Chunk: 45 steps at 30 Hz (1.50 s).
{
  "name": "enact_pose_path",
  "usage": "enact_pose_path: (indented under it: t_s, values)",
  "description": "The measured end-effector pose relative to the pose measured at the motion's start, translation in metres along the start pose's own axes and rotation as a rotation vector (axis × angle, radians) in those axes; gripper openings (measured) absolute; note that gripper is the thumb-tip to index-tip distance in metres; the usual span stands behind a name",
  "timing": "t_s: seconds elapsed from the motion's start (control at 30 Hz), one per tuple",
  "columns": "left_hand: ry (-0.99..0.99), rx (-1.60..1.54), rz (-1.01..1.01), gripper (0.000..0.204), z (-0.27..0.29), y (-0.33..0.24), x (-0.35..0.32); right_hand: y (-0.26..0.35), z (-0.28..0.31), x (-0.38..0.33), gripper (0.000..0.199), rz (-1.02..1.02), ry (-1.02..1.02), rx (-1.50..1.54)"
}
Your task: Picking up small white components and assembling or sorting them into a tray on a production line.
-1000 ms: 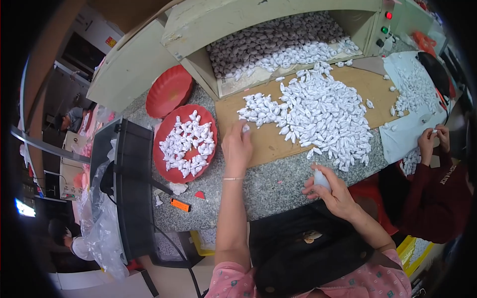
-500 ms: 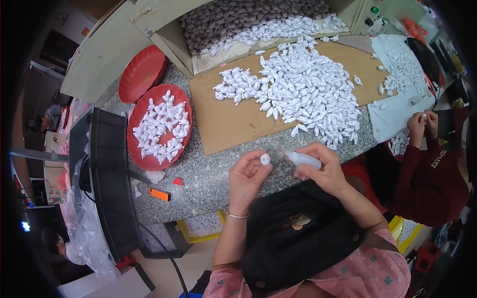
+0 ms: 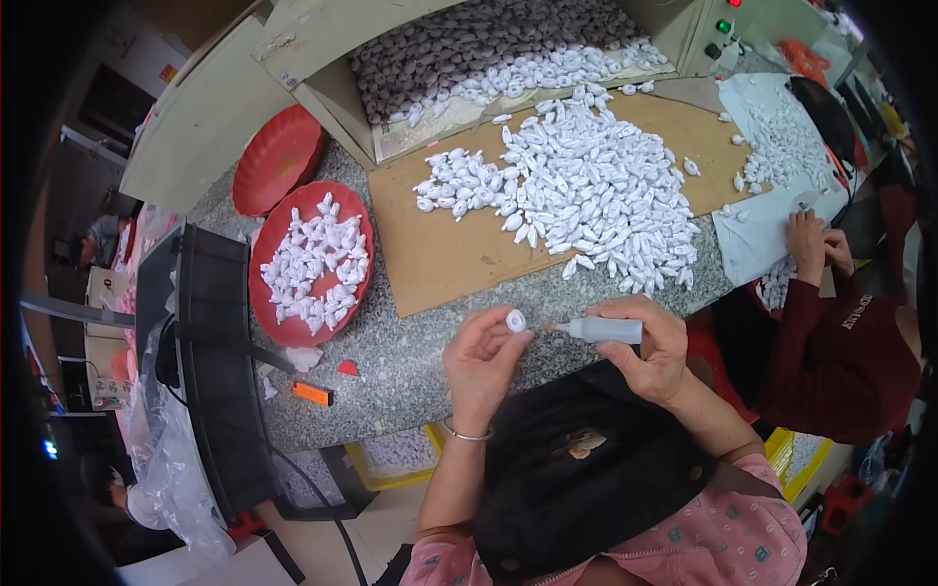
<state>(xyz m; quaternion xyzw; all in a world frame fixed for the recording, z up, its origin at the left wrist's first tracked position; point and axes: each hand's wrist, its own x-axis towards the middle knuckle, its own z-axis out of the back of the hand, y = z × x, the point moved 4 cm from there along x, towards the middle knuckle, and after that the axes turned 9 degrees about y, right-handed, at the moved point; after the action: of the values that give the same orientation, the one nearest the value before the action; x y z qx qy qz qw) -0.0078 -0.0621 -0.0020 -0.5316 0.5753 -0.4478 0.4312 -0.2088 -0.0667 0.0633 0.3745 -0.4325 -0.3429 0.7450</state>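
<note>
My left hand [image 3: 481, 363] pinches a small white round piece [image 3: 515, 320] between thumb and fingers, just in front of the granite table edge [image 3: 391, 376]. My right hand [image 3: 653, 344] grips a small translucent squeeze bottle [image 3: 604, 330], held sideways with its thin nozzle pointing left at the white piece. The nozzle tip is very close to the piece; I cannot tell if they touch. A big heap of the same small white pieces [image 3: 586, 190] lies on a brown cardboard sheet [image 3: 440, 254] behind my hands.
A red plate [image 3: 269, 308] holding white pieces sits left, with an empty red plate [image 3: 278, 156] behind it. A cardboard box [image 3: 508, 59] of grey and white pieces stands at the back. Another person's hands [image 3: 819, 246] work at the right. A small orange object [image 3: 313, 393] lies near the edge.
My left hand came back from the heap with a white piece. Both hands drew together at the table edge, and the bottle's nozzle now points at the piece.
</note>
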Motion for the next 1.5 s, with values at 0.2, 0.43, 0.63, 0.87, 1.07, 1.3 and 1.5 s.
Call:
enact_pose_path:
  t_s: [0.2,0.43,0.63,0.87,1.07,1.3,1.5]
  values:
    - [-0.004,0.010,-0.027,0.034,-0.004,-0.005,0.000,0.004,-0.002,0.002,0.029,0.037,-0.013,-0.111]
    - [0.003,0.024,-0.044,0.035,-0.004,-0.006,-0.002,0.003,-0.004,0.004,0.029,0.043,-0.018,-0.126]
    - [0.011,0.026,-0.049,0.035,-0.005,-0.008,-0.002,0.002,-0.005,0.005,0.028,0.021,-0.004,-0.134]
    - [0.017,-0.029,-0.014,0.029,-0.006,-0.005,-0.001,0.002,-0.006,0.007,0.028,0.030,-0.018,-0.136]
    - [0.009,-0.010,-0.020,0.031,-0.006,-0.005,0.000,0.003,-0.006,0.009,0.027,0.022,0.007,-0.125]
    - [0.006,0.047,-0.048,0.030,-0.005,-0.005,0.001,0.005,-0.004,0.010,0.026,0.011,0.046,-0.128]
    - [-0.014,0.082,-0.049,0.030,-0.003,-0.006,0.001,0.002,-0.004,0.010,0.027,0.018,0.040,-0.154]
